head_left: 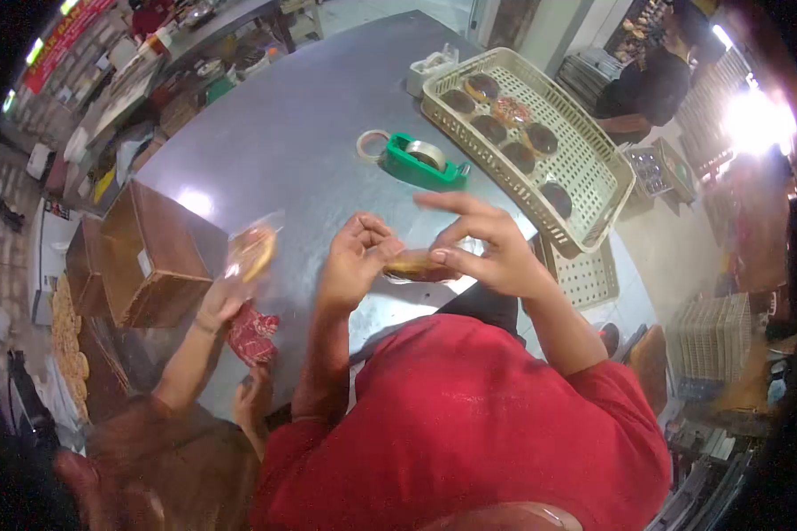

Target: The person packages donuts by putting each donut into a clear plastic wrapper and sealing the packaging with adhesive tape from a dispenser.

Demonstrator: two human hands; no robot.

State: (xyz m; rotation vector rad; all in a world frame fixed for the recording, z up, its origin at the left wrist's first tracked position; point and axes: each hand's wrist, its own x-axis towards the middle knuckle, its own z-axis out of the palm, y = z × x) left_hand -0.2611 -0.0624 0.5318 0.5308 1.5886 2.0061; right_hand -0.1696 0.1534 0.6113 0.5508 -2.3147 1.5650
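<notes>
A donut in clear plastic wrap (413, 264) is held between my two hands, low over the metal table. My left hand (354, 257) pinches its left end, fingers curled. On its right end lie the thumb and fingertips of my right hand (491, 248), with one finger stretched out above. Just beyond my hands stands a green tape dispenser (425, 170) with a roll of tape in it. Against its left side lies a loose tape roll (373, 144).
A cream plastic crate (606, 212) of several donuts stands at the right. To the left, a co-worker's hand (230, 296) holds a wrapped donut (252, 252), beside a red printed packet (254, 334). A cardboard box (164, 296) sits at the table's left edge.
</notes>
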